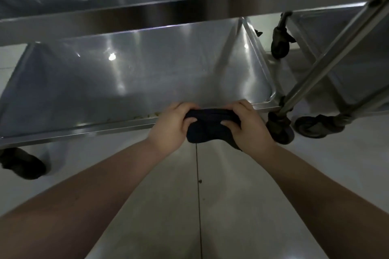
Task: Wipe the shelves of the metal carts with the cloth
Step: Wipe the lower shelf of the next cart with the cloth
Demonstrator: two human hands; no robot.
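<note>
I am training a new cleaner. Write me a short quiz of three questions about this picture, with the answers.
1. True or false: the left hand and the right hand both grip the dark cloth.
2. The crumbs lie on the lower shelf along its: A) back rim B) front rim C) right rim.
3. Which hand is nearer the second cart?
Key: 1 true; 2 B; 3 right.

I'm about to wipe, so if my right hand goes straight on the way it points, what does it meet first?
Probably the front rim of the lower shelf, just ahead of the right hand gripping the cloth. Beyond the rim, the surface looks free. Depth is unclear.
</note>
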